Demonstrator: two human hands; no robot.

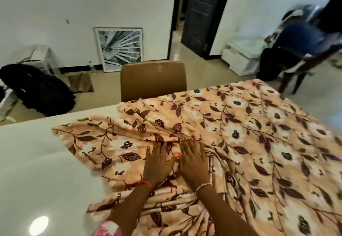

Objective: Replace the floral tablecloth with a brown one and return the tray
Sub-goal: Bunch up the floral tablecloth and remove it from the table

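Observation:
The floral tablecloth (249, 134), peach with dark red leaves and white flowers, covers the right part of the white table (37, 161) and lies bunched in folds toward the middle. My left hand (158, 163) and my right hand (192, 159) lie side by side, palms down with fingers straight, pressing on the gathered cloth. The fingertips reach under a raised fold. No brown cloth or tray is in view.
A brown chair (153, 80) stands at the table's far edge. Black bags (40, 91) lie on the floor at left, with a framed picture (120, 48) against the wall. A person (305, 43) is by a chair at right, near an open dark door (201, 13).

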